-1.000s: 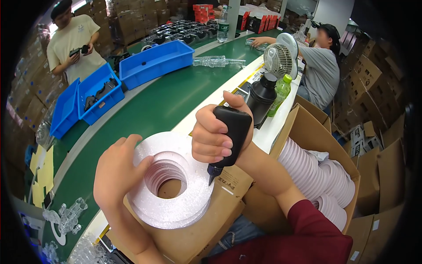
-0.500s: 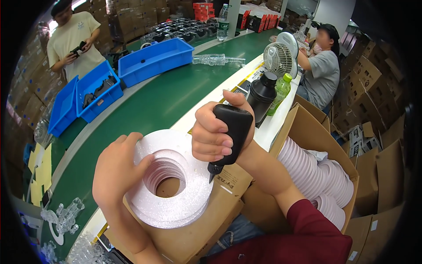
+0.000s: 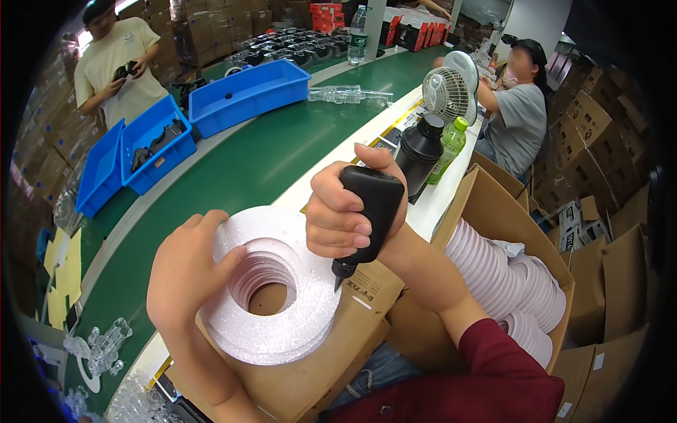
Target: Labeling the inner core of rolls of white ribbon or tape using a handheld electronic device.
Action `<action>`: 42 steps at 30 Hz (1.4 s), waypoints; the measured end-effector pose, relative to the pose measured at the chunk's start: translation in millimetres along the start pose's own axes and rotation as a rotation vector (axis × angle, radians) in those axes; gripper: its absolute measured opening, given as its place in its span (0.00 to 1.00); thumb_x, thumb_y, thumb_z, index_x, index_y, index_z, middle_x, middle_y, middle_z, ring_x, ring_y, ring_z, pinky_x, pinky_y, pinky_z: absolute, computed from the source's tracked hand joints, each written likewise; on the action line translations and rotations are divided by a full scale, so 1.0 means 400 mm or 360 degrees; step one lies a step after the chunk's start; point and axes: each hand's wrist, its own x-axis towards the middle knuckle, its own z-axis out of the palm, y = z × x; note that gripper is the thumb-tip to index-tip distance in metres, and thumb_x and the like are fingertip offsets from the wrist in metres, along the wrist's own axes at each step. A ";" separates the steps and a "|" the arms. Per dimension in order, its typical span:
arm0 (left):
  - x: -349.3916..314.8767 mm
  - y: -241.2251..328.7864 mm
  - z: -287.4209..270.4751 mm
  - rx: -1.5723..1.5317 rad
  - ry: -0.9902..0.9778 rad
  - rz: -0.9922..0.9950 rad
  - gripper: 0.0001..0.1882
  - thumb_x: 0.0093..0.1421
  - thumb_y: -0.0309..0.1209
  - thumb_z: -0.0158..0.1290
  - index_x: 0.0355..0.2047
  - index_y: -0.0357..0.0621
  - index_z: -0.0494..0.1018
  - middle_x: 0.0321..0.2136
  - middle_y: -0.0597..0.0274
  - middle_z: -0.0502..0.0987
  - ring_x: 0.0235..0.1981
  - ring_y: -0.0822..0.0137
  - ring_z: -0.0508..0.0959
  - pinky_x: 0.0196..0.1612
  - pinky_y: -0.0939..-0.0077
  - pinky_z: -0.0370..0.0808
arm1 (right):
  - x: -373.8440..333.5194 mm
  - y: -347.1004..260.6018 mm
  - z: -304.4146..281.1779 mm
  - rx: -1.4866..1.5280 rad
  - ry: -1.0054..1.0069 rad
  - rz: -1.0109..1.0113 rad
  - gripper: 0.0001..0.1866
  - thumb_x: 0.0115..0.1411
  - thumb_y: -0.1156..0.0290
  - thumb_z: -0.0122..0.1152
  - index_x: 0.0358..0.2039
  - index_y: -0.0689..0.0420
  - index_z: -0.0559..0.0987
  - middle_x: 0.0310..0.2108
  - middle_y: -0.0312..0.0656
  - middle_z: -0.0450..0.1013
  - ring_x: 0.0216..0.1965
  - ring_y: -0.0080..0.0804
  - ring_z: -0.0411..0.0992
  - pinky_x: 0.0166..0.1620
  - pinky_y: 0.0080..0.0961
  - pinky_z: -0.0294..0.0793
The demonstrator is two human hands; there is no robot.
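Stack of white rings (image 3: 289,328) sits on a brown box (image 3: 360,317). Our left hand (image 3: 185,264) is loosely spread on its left side, probably steadying it. Our right hand (image 3: 338,215) is wrapped tight round a black squeeze bottle (image 3: 377,211), nozzle down by the rim, likely for better aim; can't tell if it touches. A tall bottle (image 3: 419,151) and fan (image 3: 444,95) limit forward reach, an open carton (image 3: 508,211) crowds our right forearm.
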 end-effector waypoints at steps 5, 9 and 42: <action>-0.003 0.011 -0.002 0.0016 0.0030 0.0018 0.25 0.52 0.36 0.66 0.49 0.41 0.75 0.40 0.47 0.80 0.42 0.46 0.80 0.45 0.57 0.76 | -0.001 -0.007 0.011 -0.0004 -0.0018 0.0007 0.30 0.69 0.41 0.37 0.22 0.54 0.67 0.15 0.35 0.65 0.16 0.24 0.64 0.24 0.24 0.66; -0.007 0.021 -0.002 -0.0012 0.0030 0.0005 0.25 0.52 0.37 0.66 0.49 0.41 0.75 0.40 0.47 0.80 0.42 0.46 0.80 0.45 0.57 0.76 | -0.008 -0.014 0.012 0.0000 -0.0014 0.0015 0.30 0.69 0.41 0.37 0.22 0.54 0.67 0.15 0.35 0.65 0.16 0.25 0.64 0.25 0.24 0.66; -0.009 -0.018 0.027 -0.0009 0.0132 0.0153 0.22 0.56 0.38 0.63 0.47 0.40 0.76 0.36 0.46 0.79 0.40 0.46 0.80 0.43 0.55 0.76 | 0.006 0.057 -0.013 -0.0119 0.0160 -0.0363 0.26 0.67 0.46 0.38 0.23 0.55 0.67 0.16 0.35 0.63 0.17 0.27 0.63 0.27 0.26 0.67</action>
